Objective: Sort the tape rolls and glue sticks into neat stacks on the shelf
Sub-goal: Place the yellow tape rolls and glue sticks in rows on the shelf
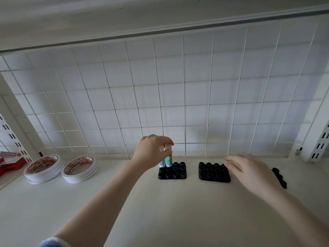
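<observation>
Head view looks down on a white shelf (160, 202) backed by a white wire grid (178, 95). Three black socket trays sit toward the far edge. The left tray (175, 172) holds two glue sticks (168, 160) standing upright in its far-left sockets, touching each other; its other sockets show as dark round holes. The middle tray (212, 172) holds nothing in the sockets that show. The right tray (279, 177) is mostly hidden behind the right hand, so its contents cannot be told. The glue sticks have teal bodies with a pale label and white caps. The left hand (153, 151) reaches over them, fingers curled down and pinching the white caps. The right hand (249, 171) hovers just right of the middle tray with fingers relaxed and straight, holding nothing, its fingertips near that tray's far-right corner. On the left of the shelf stand two stacks of tape rolls (61, 168), side by side, white with red-printed inner cores. Red boxes (10, 162) lie at the far left edge.
</observation>
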